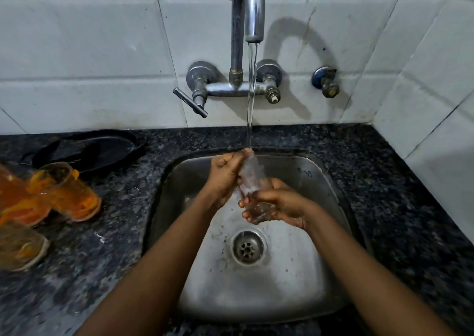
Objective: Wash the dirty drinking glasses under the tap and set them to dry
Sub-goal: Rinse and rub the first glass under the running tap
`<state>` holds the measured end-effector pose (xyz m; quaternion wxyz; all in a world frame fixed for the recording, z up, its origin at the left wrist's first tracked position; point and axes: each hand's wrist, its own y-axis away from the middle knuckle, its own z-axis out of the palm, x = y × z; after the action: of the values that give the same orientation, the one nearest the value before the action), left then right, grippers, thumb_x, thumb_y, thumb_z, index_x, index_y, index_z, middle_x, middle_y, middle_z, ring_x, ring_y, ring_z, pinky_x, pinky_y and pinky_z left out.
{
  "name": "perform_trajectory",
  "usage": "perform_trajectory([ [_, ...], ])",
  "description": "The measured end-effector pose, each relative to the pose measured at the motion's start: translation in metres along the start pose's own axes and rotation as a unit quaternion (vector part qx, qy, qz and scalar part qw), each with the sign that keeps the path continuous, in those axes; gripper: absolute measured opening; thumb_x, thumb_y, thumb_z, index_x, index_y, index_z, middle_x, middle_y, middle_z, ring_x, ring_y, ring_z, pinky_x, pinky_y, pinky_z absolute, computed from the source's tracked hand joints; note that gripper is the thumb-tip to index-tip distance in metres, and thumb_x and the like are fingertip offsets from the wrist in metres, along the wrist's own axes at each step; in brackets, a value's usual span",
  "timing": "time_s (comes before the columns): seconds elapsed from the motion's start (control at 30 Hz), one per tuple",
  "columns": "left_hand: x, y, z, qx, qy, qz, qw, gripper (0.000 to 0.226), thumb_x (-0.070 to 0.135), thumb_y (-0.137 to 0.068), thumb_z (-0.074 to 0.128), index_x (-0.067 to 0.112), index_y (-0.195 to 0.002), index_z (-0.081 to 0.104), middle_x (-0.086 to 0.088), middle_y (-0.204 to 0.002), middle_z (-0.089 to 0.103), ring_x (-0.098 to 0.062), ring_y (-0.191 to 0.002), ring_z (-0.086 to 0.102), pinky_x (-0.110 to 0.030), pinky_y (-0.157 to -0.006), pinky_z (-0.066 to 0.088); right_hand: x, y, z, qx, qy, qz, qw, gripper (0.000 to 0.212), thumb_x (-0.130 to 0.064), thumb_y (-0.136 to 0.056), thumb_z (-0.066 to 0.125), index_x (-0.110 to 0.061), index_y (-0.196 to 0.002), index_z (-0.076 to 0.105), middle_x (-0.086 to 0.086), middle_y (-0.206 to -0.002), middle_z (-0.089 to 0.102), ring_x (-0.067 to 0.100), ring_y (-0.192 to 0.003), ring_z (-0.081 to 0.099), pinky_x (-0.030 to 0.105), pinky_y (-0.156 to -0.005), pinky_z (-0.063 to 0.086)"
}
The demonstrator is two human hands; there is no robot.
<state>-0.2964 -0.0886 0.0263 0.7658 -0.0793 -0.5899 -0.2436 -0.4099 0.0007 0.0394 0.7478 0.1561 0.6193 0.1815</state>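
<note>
A clear drinking glass (250, 179) is tilted over the steel sink (302, 171), under the water stream (250, 92) that falls from the chrome tap (254, 10). My left hand (225, 174) wraps the glass's upper end, fingers at its rim where the water lands. My right hand (274, 203) grips the glass's lower end from the right. On the counter at the left stand dirty glasses smeared with orange residue (65, 189), one (20, 246) near the left edge.
A dark granite counter (384, 181) surrounds the sink. A black plate-like object (97, 148) lies behind the dirty glasses. The tap lever (189, 102) sticks out at the left, a separate valve (325, 81) is on the tiled wall. The drain (247, 247) is below my hands.
</note>
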Motion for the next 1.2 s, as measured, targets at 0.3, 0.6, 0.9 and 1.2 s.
perform_trajectory([
  [0.3, 0.014, -0.006, 0.026, 0.150, -0.229, 0.087, 0.958, 0.033, 0.022, -0.085, 0.064, 0.012, -0.055, 0.053, -0.006, -0.052, 0.050, -0.019, -0.053, 0.050, -0.031, -0.060, 0.049, 0.007, -0.007, 0.032, 0.279, 0.519, -0.115, 0.800, 0.075, -0.024, -0.070, 0.076, -0.001, -0.129, 0.035, 0.013, -0.111, 0.055, 0.028, -0.098, 0.059, 0.034, -0.082, 0.048],
  [0.6, 0.013, -0.011, 0.009, 0.001, -0.177, 0.062, 0.982, 0.031, 0.024, -0.086, 0.063, 0.009, -0.060, 0.054, -0.002, -0.051, 0.050, -0.013, -0.047, 0.050, -0.026, -0.051, 0.048, 0.007, 0.000, 0.020, 0.127, 0.017, -0.020, 0.992, 0.020, -0.001, -0.076, 0.070, -0.005, -0.090, 0.057, 0.014, -0.081, 0.068, 0.026, -0.073, 0.066, 0.045, -0.078, 0.057],
  [0.9, 0.020, -0.015, 0.007, 0.053, -0.108, 0.073, 0.990, 0.037, 0.020, -0.087, 0.062, 0.015, -0.052, 0.049, 0.008, -0.038, 0.045, -0.007, -0.036, 0.042, -0.023, -0.045, 0.041, 0.000, -0.007, 0.009, 0.023, -0.045, -0.023, 0.998, 0.020, -0.005, -0.073, 0.065, 0.000, -0.093, 0.062, 0.014, -0.084, 0.069, 0.025, -0.075, 0.067, 0.036, -0.070, 0.057],
  [1.2, 0.022, -0.015, 0.025, 0.144, -0.363, 0.077, 0.917, 0.034, 0.026, -0.082, 0.068, 0.015, -0.053, 0.052, -0.005, -0.056, 0.056, -0.022, -0.060, 0.058, -0.032, -0.065, 0.051, 0.012, -0.020, 0.030, 0.317, 0.453, -0.091, 0.828, 0.055, -0.020, -0.065, 0.078, -0.005, -0.107, 0.045, 0.010, -0.095, 0.063, 0.031, -0.087, 0.063, 0.032, -0.067, 0.047],
])
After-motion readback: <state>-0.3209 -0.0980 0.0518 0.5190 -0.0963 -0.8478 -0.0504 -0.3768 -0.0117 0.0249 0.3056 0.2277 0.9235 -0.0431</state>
